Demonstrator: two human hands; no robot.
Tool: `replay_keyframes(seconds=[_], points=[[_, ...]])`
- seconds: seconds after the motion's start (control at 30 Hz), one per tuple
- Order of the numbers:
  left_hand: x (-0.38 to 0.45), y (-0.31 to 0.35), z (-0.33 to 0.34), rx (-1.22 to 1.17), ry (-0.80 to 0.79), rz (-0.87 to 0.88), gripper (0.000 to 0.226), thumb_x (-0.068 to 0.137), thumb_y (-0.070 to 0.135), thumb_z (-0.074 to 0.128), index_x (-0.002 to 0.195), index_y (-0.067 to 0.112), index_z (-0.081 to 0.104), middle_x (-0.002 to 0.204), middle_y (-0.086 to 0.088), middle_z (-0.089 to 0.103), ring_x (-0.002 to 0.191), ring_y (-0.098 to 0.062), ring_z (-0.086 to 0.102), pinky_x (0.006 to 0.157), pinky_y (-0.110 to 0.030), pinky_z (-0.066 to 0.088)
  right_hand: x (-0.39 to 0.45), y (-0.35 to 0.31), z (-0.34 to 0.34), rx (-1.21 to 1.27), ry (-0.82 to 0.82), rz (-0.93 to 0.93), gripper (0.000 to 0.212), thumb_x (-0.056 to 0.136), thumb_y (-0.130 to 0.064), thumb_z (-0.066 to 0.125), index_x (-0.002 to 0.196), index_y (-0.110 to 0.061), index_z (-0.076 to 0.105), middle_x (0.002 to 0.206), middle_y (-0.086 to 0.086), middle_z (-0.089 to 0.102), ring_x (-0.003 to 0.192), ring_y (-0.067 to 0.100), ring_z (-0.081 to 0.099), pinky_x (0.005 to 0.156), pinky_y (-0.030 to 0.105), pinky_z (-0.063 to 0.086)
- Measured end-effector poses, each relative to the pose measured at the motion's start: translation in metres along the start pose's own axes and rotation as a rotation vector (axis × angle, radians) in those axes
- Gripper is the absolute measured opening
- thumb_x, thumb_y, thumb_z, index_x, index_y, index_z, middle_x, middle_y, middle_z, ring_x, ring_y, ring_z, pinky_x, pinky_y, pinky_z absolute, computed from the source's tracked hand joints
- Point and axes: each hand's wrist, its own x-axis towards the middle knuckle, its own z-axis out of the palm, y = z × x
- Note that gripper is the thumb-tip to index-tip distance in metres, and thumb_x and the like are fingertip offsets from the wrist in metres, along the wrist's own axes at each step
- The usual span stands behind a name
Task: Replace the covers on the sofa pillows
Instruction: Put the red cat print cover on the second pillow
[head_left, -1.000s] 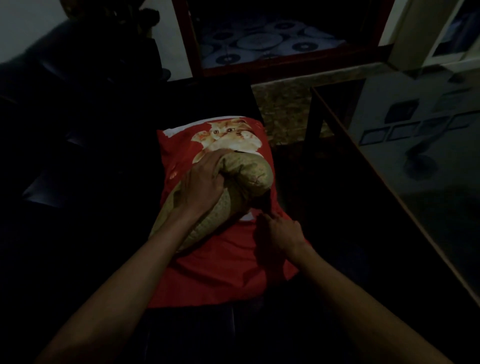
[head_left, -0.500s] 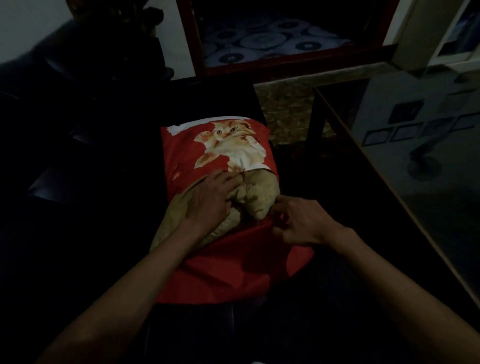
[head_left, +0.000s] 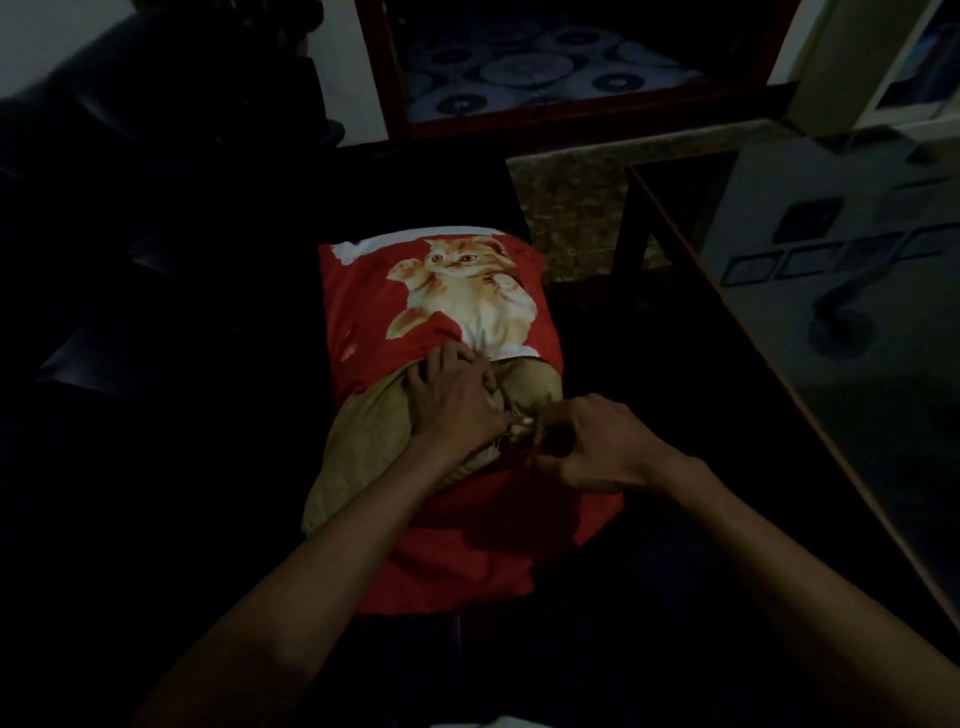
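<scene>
Lying on dark sofa (head_left: 156, 467), red cover (head_left: 467, 545), fingers (head_left: 540, 423) pinching it, glass table (head_left: 831, 338) beside.

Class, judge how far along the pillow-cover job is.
Done: the tan pillow is partly inside the red cat cover. In hand: the left hand presses the pillow; the right hand pinches the opening's edge. Left: its near-left end remains outside.

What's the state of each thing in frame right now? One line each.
red cat cover: lying flat on the dark seat, opening partly spread, not closed.
tan pillow insert: partly inside the cover, lower left end sticking out.
left hand: pressing on the insert at the opening.
right hand: fingers pinching the cover's edge at the opening.
glass table: at right, reflective.
</scene>
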Motion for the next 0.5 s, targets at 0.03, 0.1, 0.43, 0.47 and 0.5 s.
replay_keyframes(seconds=[0.03,0.1,0.43,0.47,0.5], points=[[0.001,0.003,0.003,0.068,0.000,-0.015,0.057,0.056,0.072,0.074,0.093,0.032,0.057,0.117,0.003,0.043,0.118,-0.023,0.038,0.100,-0.048,0.032,-0.003,-0.004,0.000,-0.016,-0.009,-0.019,0.047,0.071,-0.068,0.049,0.082,-0.027,0.068,0.076,-0.005,0.068,0.067,0.011,0.063,0.064,0.038,0.054],[0.001,0.009,0.005,0.123,0.016,0.000,0.048,0.063,0.060,0.068,0.101,0.032,0.059,0.120,0.000,0.043,0.120,-0.026,0.038,0.101,-0.050,0.031,-0.004,-0.008,-0.003,-0.050,0.029,-0.056,0.041,0.075,-0.064,0.054,0.084,-0.027,0.068,0.077,-0.005,0.068,0.069,0.012,0.063,0.064,0.035,0.052],[-0.021,-0.045,-0.018,-0.422,-0.264,0.323,0.033,0.098,0.045,0.052,0.118,0.029,0.073,0.140,0.012,0.057,0.130,-0.011,0.048,0.110,-0.039,0.038,0.027,0.003,-0.008,0.103,0.116,-0.154,0.017,0.082,-0.043,0.071,0.092,-0.029,0.074,0.079,-0.011,0.071,0.068,0.007,0.065,0.063,0.038,0.054],[-0.022,-0.046,-0.015,-0.467,-0.258,0.329,0.037,0.099,0.045,0.048,0.119,0.026,0.073,0.133,0.009,0.062,0.124,-0.011,0.053,0.106,-0.038,0.041,0.027,0.003,-0.008,0.102,0.093,-0.129,0.016,0.082,-0.042,0.071,0.090,-0.028,0.073,0.078,-0.010,0.070,0.066,0.008,0.065,0.063,0.038,0.055],[-0.024,-0.045,-0.013,-0.482,-0.284,0.321,0.040,0.100,0.046,0.044,0.121,0.026,0.072,0.130,0.007,0.065,0.121,-0.011,0.056,0.104,-0.038,0.043,0.026,0.000,-0.008,0.067,0.034,-0.097,0.017,0.081,-0.042,0.070,0.089,-0.027,0.072,0.079,-0.009,0.069,0.067,0.009,0.064,0.065,0.038,0.056]])
